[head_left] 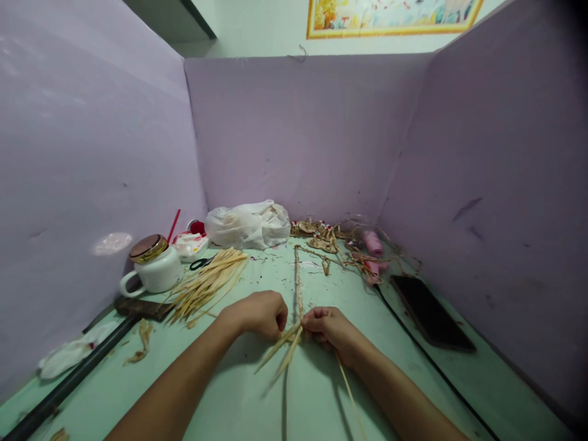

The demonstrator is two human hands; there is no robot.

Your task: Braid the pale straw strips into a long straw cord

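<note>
A thin braid of dried straw-like strands point(298, 278) runs down the middle of the pale green table. At its near end, loose flat strands point(288, 355) fan out toward me. My right hand point(328, 331) is closed in a pinch on the braid's near end, and one long strand point(346, 380) trails from beneath it toward the front. Just left of the braid, my left hand point(263, 313) has its fingers curled in beside the loose strands; what they hold, if anything, is hidden. A bundle of dried strands point(209, 282) lies to the left.
On the left stand a white mug point(158, 269) with a lidded jar, scissors point(201, 263) and a hammer-like tool point(142, 309). A white plastic bag point(250, 223) sits at the back. Braided pieces point(321, 242), pink spools point(373, 243) and a phone point(429, 312) lie right. Purple panels surround the table.
</note>
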